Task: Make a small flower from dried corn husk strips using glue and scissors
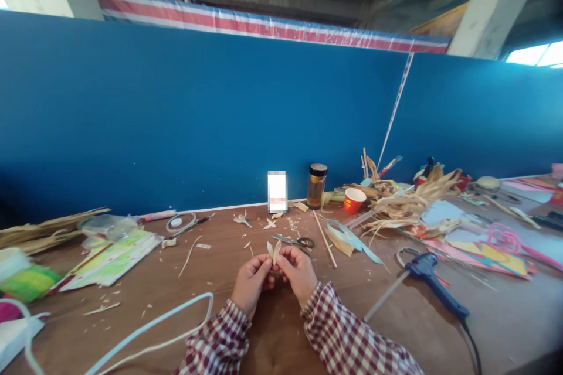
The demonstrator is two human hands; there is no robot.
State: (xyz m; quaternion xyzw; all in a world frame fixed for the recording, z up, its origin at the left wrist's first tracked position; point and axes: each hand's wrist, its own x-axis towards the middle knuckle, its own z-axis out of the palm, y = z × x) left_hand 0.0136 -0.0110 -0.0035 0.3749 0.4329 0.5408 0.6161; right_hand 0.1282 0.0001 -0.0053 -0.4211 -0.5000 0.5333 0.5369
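Both my hands meet just above the brown table (272, 328), in front of me. My left hand (250, 281) and my right hand (299, 272) pinch together on small pale husk petals (273, 250) that stick up between the fingertips. Both hands are closed on this little piece. Checked red-and-white sleeves cover my wrists. Scissors (295, 241) lie flat on the table just beyond my fingers, with small husk scraps scattered around them.
A blue glue gun (433, 281) lies to the right, its cord trailing off. A red paper cup (353, 200), a dark jar (316, 186) and a heap of dried husks (413, 199) stand by the blue wall. A white cable (153, 328) loops at near left beside printed paper (109, 261).
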